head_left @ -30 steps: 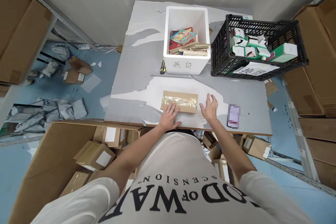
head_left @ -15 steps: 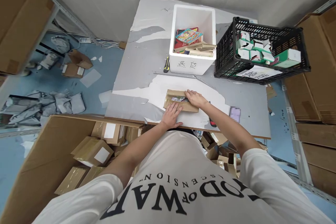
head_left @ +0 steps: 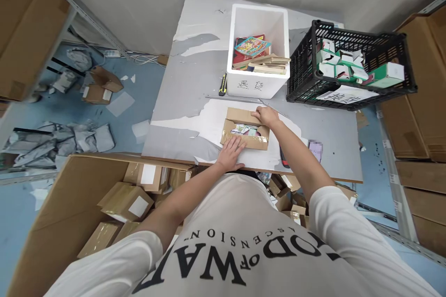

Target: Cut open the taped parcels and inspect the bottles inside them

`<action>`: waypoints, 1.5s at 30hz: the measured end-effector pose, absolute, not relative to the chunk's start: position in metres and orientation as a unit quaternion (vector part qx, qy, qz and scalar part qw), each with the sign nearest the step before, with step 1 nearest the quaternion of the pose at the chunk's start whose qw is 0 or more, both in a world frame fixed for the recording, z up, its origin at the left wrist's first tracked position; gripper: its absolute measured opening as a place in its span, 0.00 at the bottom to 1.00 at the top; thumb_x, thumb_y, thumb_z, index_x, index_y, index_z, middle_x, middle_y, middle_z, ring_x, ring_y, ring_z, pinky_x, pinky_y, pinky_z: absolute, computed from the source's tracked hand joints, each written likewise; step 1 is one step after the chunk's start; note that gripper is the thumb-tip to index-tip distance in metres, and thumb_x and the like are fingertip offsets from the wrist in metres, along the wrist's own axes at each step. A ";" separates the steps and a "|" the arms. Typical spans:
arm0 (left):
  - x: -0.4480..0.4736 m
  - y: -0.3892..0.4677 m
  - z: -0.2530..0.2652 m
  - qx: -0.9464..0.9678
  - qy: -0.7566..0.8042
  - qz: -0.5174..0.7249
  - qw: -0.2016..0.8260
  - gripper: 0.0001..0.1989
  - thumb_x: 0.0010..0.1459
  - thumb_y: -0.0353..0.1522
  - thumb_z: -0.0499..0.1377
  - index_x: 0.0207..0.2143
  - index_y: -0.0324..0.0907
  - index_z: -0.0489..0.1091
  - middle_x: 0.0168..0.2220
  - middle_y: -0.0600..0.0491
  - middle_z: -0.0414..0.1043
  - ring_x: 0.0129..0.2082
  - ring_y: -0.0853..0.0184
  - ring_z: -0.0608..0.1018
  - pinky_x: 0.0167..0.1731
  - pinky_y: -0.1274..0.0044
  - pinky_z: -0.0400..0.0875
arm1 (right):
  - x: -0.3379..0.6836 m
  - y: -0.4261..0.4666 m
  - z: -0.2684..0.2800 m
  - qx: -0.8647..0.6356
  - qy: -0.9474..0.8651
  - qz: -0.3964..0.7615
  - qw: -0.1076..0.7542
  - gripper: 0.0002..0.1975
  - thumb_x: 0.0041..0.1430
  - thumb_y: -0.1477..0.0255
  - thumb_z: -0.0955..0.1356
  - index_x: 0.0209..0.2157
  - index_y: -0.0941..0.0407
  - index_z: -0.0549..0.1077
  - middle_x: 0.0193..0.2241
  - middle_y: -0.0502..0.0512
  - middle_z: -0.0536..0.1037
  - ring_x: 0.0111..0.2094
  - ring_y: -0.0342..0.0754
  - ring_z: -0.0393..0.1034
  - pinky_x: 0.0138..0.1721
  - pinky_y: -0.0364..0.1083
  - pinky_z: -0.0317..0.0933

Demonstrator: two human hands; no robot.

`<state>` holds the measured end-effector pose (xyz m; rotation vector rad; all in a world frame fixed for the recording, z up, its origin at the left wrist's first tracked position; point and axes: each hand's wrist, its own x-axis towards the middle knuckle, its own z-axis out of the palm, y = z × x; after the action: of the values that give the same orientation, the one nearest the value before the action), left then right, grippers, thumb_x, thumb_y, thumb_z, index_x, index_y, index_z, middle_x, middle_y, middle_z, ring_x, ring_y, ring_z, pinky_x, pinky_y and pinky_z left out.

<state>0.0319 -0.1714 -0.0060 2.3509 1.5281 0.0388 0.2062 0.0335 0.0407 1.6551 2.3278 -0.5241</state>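
A small cardboard box (head_left: 226, 137) lies on the table in front of me, its top flaps parted. Inside it shows something with white, green and pink print, perhaps crumpled wrapping, too small to name. My left hand (head_left: 230, 152) rests flat with fingers stretched out against the box's near side. With bent fingers, my right hand (head_left: 266, 116) grips the far flap at its right end; the fingertips are partly hidden. Under my right forearm lies a red and black tool (head_left: 284, 158), mostly covered.
Beyond the box stand a white foam box (head_left: 258, 84) with books and a black crate (head_left: 303, 74) of green-and-white cartons. A yellow-black utility knife (head_left: 223, 84) and a phone (head_left: 315, 149) lie on the table (head_left: 167, 102). A large carton (head_left: 45, 222) of parcels stands at my left.
My right hand has moved up and right, swinging the far flap outward. The box opening is wider and more of its contents shows. My left hand stays on the near side.
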 end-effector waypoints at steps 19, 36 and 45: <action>-0.075 -0.072 -0.007 0.848 0.441 0.111 0.273 0.66 0.36 0.55 0.68 0.68 0.36 0.39 0.68 0.35 0.46 0.67 0.47 0.53 0.63 0.60 0.53 | 0.180 -0.060 0.046 0.381 0.908 -0.165 0.054 0.35 0.57 0.55 0.67 0.59 0.63 0.63 0.49 0.69 0.73 0.50 0.61 0.65 0.52 0.56 0.58; -0.067 -0.079 -0.018 0.827 0.497 0.089 0.247 0.56 0.41 0.47 0.68 0.66 0.33 0.47 0.67 0.33 0.47 0.67 0.53 0.55 0.65 0.59 0.48 | 0.165 -0.130 0.035 0.424 0.897 -0.084 0.092 0.16 0.69 0.75 0.54 0.43 0.55 0.71 0.42 0.60 0.75 0.43 0.50 0.68 0.41 0.46 0.58; -0.061 -0.078 -0.007 0.836 0.496 0.052 0.227 0.55 0.41 0.45 0.68 0.66 0.34 0.48 0.67 0.34 0.46 0.67 0.53 0.55 0.65 0.58 0.46 | 0.231 -0.081 0.057 0.459 0.858 -0.172 0.153 0.32 0.47 0.71 0.76 0.52 0.59 0.64 0.49 0.64 0.73 0.51 0.56 0.66 0.47 0.50 0.58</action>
<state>-0.0606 -0.0783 -0.0066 2.3046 1.3664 0.1443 0.2308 -0.0814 0.0572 1.3171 2.4612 -0.4919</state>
